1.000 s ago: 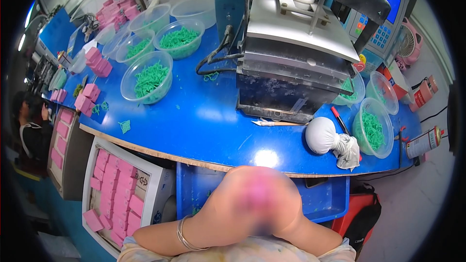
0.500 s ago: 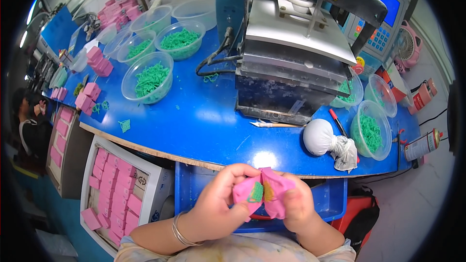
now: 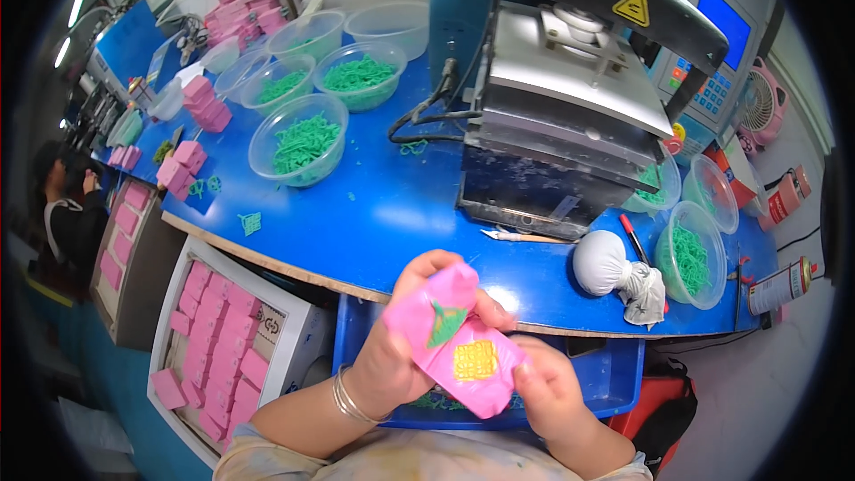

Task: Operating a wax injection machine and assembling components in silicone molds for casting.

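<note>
Between my two hands, above the blue tray (image 3: 614,363), is a soft pink mold-like piece (image 3: 488,396), spread open so its inner face shows. My left hand (image 3: 390,361) is closed around its left end, with the thumb hidden or partly covered by it. The fingers of my right hand (image 3: 548,392) pinch its lower right edge. Toward its upper part sits a green piece (image 3: 445,327), tilted and seemingly partly lifted. Lower on the pink face lies a yellow lattice-patterned patch (image 3: 475,361).
A press machine (image 3: 534,169) stands on the blue table (image 3: 383,232). Clear bowls of green pieces (image 3: 305,142) flank it. A white cloth bundle (image 3: 601,263), a red-and-black pen (image 3: 633,236) and a brush (image 3: 525,236) lie in front. Pink blocks (image 3: 214,338) fill a box at left.
The folded pink piece has been opened out flatter and turned, so the yellow patch faces up fully. Both hands have shifted slightly; the view has swung a little left.
</note>
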Available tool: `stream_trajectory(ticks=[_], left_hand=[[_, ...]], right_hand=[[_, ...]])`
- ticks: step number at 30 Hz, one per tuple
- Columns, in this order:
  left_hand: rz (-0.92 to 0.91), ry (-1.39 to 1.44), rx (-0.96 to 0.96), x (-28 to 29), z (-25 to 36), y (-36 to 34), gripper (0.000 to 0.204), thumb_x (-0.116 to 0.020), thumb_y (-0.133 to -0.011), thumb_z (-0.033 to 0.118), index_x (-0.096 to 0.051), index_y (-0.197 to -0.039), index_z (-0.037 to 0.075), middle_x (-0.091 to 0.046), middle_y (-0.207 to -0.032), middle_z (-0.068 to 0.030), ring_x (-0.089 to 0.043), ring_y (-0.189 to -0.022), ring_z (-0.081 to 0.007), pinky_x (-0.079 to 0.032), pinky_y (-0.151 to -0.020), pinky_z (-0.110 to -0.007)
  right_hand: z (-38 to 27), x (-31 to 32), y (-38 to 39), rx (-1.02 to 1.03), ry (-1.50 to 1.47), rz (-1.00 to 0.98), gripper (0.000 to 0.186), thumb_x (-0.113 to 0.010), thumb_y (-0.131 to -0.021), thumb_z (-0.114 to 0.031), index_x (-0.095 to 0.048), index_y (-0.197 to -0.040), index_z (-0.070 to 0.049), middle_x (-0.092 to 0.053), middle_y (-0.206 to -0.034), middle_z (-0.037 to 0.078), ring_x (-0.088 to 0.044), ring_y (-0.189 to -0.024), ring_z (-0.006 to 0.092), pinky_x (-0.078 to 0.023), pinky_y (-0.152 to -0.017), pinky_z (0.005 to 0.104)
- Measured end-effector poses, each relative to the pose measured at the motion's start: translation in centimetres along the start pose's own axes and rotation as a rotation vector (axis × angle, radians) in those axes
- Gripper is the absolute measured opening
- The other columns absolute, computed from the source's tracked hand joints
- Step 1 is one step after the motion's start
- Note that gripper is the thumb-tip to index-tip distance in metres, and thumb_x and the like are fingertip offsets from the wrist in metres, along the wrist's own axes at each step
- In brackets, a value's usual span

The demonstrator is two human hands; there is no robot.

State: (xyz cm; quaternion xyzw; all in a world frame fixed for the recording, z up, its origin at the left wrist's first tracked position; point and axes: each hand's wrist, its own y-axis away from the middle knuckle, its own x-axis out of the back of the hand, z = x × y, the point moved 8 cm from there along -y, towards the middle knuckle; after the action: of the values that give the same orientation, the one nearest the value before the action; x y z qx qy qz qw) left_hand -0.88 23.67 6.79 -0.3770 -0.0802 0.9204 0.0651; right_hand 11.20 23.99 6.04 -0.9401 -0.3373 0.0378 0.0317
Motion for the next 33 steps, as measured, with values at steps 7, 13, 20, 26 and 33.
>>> stream_trajectory(ticks=[7,13,20,26,33], left_hand=[[0.029,0.374,0.226,-0.6,-1.0,-0.3,0.073,-0.021,-0.087,0.059,-0.046,-0.111,-0.005,-0.058,-0.087,-0.0202,-0.056,-0.069,-0.025,-0.047,-0.07,-0.039],[-0.012,0.32,0.425,-0.6,-2.9,0.5,0.06,-0.023,-0.089,0.044,-0.049,-0.109,-0.006,-0.06,-0.089,-0.0195,-0.058,-0.07,-0.0272,-0.049,-0.071,-0.04],[0.121,0.307,0.473,0.4,-4.3,1.5,0.062,-0.025,-0.087,0.047,-0.05,-0.108,-0.006,-0.058,-0.098,-0.0184,-0.058,-0.084,-0.0308,-0.047,-0.075,-0.039],[0.126,0.274,0.432,0.7,-3.3,0.8,0.059,-0.024,-0.091,0.045,-0.053,-0.104,-0.005,-0.06,-0.087,-0.0174,-0.06,-0.071,-0.0267,-0.051,-0.069,-0.038],[-0.11,-0.094,0.279,0.4,-2.6,2.4,0.045,-0.043,-0.093,0.034,-0.05,-0.108,-0.007,-0.062,-0.085,-0.0179,-0.061,-0.084,-0.0242,-0.049,-0.077,-0.036]], right_hand=[[0.6,-1.3,1.4,-0.215,0.284,-0.384,0.02,-0.064,-0.08,-0.019,-0.061,-0.075,0.0,-0.055,-0.067,0.009,-0.054,-0.06,0.0205,-0.043,-0.055,0.0308],[-8.2,1.3,-2.1,0.46,0.664,0.047,0.052,-0.079,-0.062,-0.023,-0.057,-0.105,-0.003,-0.051,-0.088,0.01,-0.051,-0.074,0.0236,-0.044,-0.064,0.0321],[-8.0,-0.7,-4.2,0.464,0.698,-0.204,0.021,-0.066,-0.073,-0.01,-0.064,-0.094,-0.008,-0.051,-0.111,0.015,-0.047,-0.103,0.034,-0.038,-0.089,0.0405],[-7.4,2.7,-2.7,0.28,0.139,0.055,0.011,-0.059,-0.077,0.001,-0.061,-0.088,0.0,-0.057,-0.09,0.011,-0.055,-0.08,0.019,-0.044,-0.072,0.0284],[-6.3,4.4,-0.1,0.407,0.276,0.318,0.021,-0.061,-0.067,0.012,-0.06,-0.086,0.001,-0.061,-0.084,0.013,-0.06,-0.072,0.0197,-0.047,-0.063,0.0273]])
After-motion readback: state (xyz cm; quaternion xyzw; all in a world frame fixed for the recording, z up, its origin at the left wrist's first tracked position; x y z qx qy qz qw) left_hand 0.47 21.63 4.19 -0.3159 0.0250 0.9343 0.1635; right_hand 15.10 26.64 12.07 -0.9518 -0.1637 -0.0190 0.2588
